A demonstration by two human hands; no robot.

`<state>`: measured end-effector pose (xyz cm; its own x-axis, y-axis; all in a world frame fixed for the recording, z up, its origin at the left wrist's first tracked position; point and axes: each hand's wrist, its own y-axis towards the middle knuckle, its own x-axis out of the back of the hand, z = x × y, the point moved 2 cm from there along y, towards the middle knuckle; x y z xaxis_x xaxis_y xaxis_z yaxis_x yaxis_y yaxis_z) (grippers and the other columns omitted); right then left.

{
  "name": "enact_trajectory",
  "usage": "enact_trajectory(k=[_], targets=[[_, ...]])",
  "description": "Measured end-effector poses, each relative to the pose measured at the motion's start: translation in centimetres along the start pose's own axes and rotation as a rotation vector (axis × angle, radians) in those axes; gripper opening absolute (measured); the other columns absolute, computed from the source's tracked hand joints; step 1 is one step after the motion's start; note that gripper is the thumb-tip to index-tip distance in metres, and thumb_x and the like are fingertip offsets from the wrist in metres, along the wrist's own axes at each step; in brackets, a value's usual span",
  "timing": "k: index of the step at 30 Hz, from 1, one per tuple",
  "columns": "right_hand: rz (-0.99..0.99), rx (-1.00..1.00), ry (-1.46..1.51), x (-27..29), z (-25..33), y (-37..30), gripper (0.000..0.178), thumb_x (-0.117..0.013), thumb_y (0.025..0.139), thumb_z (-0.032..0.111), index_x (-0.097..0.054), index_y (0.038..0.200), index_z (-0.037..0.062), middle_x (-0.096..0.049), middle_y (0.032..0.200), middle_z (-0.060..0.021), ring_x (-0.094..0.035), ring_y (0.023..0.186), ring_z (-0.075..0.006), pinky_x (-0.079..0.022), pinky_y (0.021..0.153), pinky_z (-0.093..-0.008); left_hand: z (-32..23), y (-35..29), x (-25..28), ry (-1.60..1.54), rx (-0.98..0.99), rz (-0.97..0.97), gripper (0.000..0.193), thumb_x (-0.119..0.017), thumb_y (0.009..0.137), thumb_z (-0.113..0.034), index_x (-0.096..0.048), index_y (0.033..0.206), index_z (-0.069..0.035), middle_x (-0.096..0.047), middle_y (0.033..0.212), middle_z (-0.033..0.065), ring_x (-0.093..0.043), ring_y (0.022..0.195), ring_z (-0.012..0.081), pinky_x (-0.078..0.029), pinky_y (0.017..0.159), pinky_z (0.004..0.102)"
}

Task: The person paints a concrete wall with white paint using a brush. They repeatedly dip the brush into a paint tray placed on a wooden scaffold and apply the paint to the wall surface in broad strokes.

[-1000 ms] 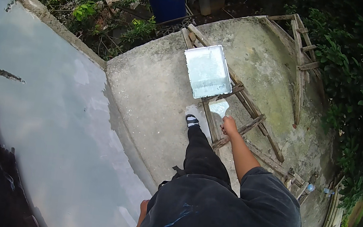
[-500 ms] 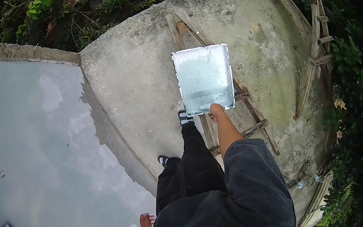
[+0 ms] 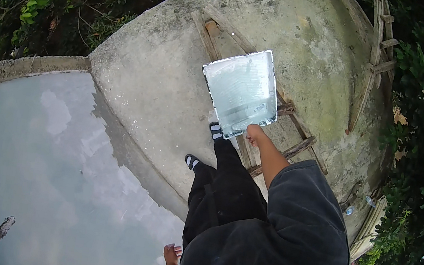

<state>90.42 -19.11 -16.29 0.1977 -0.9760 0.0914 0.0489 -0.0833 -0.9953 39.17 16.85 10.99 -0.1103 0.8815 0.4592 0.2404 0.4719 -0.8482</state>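
Observation:
My right hand (image 3: pixel 255 135) is closed on the near edge of a paint tray (image 3: pixel 245 91). White and pale blue paint coats the tray's inside and rim. The tray hangs in front of me, above a wooden ladder (image 3: pixel 296 149) on the concrete. At the lower middle, my left hand (image 3: pixel 172 254) hangs beside the pale blue-grey painted surface (image 3: pixel 55 165). Its fingers are loosely apart, with nothing visible in them.
Rough concrete (image 3: pixel 154 81) lies under my sandalled feet (image 3: pixel 215 130). Another wooden frame (image 3: pixel 376 63) stands at the far right. Plastic bottles (image 3: pixel 349 210) lie near the right edge. A rough dark stick-like thing (image 3: pixel 1 233) is at the lower left. Leafy plants border the concrete.
My view has shifted slightly, and my rear foot appears farther forward and left. The tray stays in my right hand, tilted a little differently. My left hand is still low at my side.

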Motion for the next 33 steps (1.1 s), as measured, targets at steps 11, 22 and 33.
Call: enact_trajectory(k=[11, 22, 33], targets=[[-0.083, 0.116, 0.050, 1.6, -0.9, -0.6, 0.011, -0.048, 0.083, 0.018, -0.048, 0.086, 0.0078, -0.046, 0.058, -0.0084, -0.034, 0.039, -0.0173, -0.025, 0.039, -0.0342, -5.4, 1.3, 0.7, -0.177, 0.325, -0.077, 0.023, -0.047, 0.090, -0.024, -0.050, 0.108, -0.011, -0.066, 0.090, 0.0107, -0.061, 0.074, 0.0210, -0.046, 0.061, 0.0356], [-0.207, 0.161, 0.098, 5.1, -1.5, 1.1, 0.016, -0.050, 0.083, 0.021, -0.052, 0.090, 0.0061, -0.050, 0.063, -0.0084, -0.038, 0.041, -0.0160, -0.026, 0.039, -0.0351, -6.1, 1.1, 1.9, -0.110, 0.301, -0.060, 0.022, -0.047, 0.091, -0.025, -0.050, 0.108, -0.010, -0.066, 0.090, 0.0109, -0.061, 0.075, 0.0216, -0.047, 0.063, 0.0370], [-0.261, 0.100, 0.347, 6.9, -2.8, 3.1, 0.015, -0.051, 0.083, 0.021, -0.051, 0.087, 0.0070, -0.048, 0.064, -0.0087, -0.035, 0.040, -0.0149, -0.024, 0.037, -0.0327, -6.4, 2.1, 2.5, -0.094, 0.366, -0.074, 0.024, -0.045, 0.091, -0.024, -0.050, 0.110, -0.010, -0.066, 0.092, 0.0111, -0.061, 0.076, 0.0217, -0.047, 0.065, 0.0369]])
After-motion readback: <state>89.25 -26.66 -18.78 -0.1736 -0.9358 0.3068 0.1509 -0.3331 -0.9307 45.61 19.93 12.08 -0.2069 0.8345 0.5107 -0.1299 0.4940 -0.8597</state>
